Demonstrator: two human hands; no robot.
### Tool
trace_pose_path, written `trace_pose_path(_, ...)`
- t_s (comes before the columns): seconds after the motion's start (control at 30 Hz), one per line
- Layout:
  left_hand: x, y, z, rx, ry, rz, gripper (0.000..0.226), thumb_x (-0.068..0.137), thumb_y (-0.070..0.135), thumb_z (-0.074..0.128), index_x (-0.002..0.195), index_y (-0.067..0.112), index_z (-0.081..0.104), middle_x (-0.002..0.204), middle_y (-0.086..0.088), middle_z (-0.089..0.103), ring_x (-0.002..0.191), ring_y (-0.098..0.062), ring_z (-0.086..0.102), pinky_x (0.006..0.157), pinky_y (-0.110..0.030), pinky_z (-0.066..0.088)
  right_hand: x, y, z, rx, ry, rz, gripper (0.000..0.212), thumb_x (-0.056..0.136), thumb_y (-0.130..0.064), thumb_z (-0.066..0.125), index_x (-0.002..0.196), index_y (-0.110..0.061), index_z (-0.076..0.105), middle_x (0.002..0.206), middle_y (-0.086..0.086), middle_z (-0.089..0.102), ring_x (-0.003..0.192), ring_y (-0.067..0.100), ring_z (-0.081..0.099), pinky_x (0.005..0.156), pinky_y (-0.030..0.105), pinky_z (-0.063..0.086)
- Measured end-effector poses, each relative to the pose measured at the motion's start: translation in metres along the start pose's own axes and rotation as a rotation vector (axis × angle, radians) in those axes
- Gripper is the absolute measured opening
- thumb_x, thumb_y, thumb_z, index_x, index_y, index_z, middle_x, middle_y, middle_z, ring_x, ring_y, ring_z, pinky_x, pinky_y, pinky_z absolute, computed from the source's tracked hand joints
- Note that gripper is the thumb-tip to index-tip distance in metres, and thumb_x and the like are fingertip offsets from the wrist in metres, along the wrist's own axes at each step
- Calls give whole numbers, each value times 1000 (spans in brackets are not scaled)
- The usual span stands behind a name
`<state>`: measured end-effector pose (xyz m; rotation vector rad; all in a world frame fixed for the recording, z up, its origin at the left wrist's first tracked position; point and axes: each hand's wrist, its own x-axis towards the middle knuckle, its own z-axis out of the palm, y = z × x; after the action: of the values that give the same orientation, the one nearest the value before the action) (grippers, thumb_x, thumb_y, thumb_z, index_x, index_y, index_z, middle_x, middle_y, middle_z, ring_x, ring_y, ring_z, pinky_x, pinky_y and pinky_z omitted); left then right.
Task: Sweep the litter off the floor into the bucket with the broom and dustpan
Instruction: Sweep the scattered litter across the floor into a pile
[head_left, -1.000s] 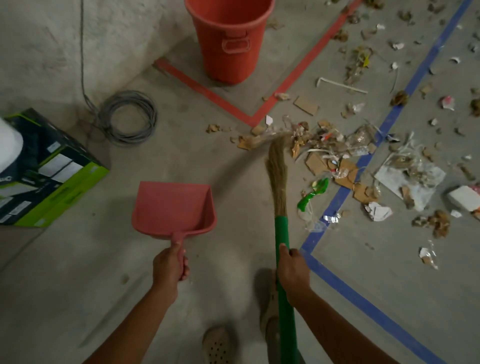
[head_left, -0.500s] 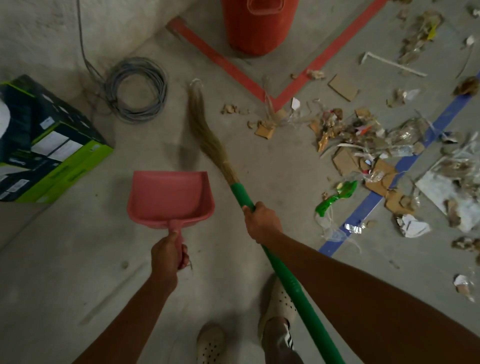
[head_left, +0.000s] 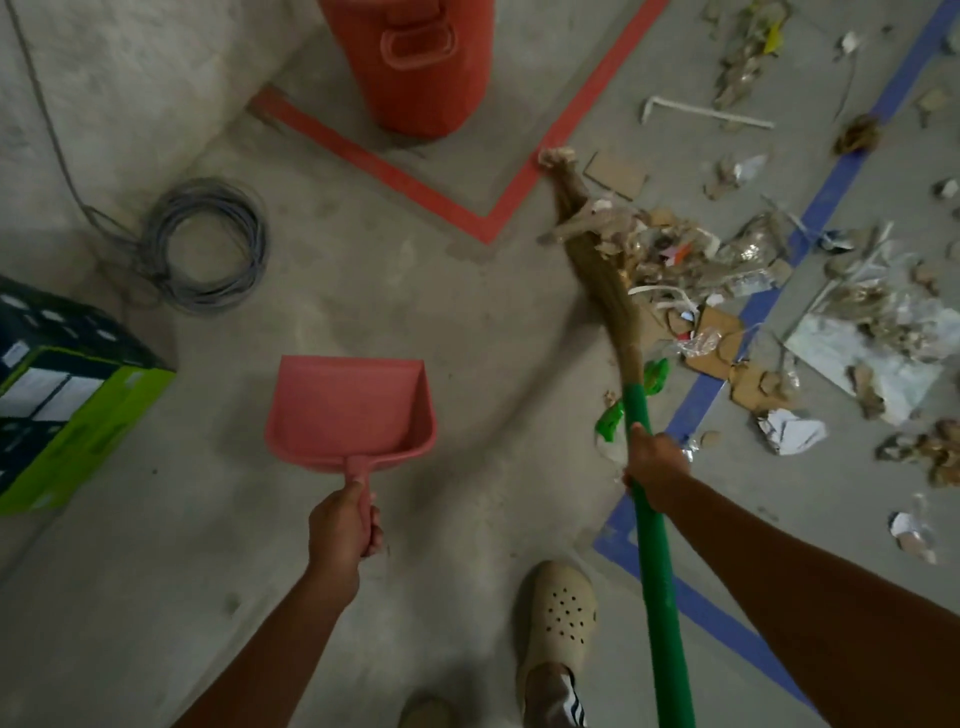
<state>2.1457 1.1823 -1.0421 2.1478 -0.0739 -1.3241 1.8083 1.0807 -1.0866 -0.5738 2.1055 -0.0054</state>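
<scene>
View: A head-worn camera looked down at a concrete floor (head_left: 467, 322), with both of the person's forearms reaching in from the bottom of the frame.
Left hand: The left hand (head_left: 340, 525), low and left of centre, had its fingers curled round the dustpan's short handle, thumb lying along the top.
Dustpan: The pink dustpan (head_left: 348, 405) sat at the centre of the frame, mouth pointing up the frame. Its tray showed nothing inside. Whether it touched the floor could not be told.
Right hand: The right hand (head_left: 657, 467), right of centre, was wrapped round the broom's green handle.
Broom: The broom (head_left: 597, 260) slanted up the frame, its straw bristles lying against the left edge of the litter.
Litter: The litter (head_left: 717, 338), made up of cardboard scraps, crumpled paper and plastic film, covered the right half of the frame and crossed a blue tape line (head_left: 831, 182).
Bucket: The orange-red bucket (head_left: 415, 62) stood at top centre, inside a corner of red tape (head_left: 395, 171). Its inside was out of view.
Progress: The job looked to be at an early stage. A loose heap lay beside the bristles, but many pieces were scattered further right. Gathering, loading the pan and tipping into the bucket all appeared undone.
Nearby: A coil of grey cable (head_left: 208, 244) lay at left, and a green and black box (head_left: 67, 395) stood at the left edge.
</scene>
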Motion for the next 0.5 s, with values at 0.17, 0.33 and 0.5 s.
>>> trace_pose_path(0.17, -12, 28, 38, 72, -42, 50, 32, 103, 28, 55, 78, 6, 57, 63, -11, 51, 37, -17, 40, 34, -18, 29, 12, 6, -68, 182, 50, 78, 57, 106, -47, 38, 87, 1, 62, 66, 15, 64, 52, 26, 60, 50, 31, 46)
trace_pose_path(0.33, -31, 54, 79, 132, -103, 100, 30, 102, 25, 55, 81, 5, 58, 64, -13, 51, 37, -17, 40, 33, -18, 30, 10, 7, -116, 391, 119, 16, 53, 106, -49, 38, 87, -4, 59, 65, 17, 64, 59, 32, 64, 73, 50, 58)
trace_pose_path(0.5, -45, 68, 118, 173, -163, 141, 31, 102, 26, 54, 79, 5, 57, 60, -11, 51, 31, -16, 40, 34, -18, 28, 0, 15, -150, 559, 109, 98, 50, 105, -47, 41, 80, -6, 54, 66, 19, 61, 56, 30, 60, 68, 45, 56)
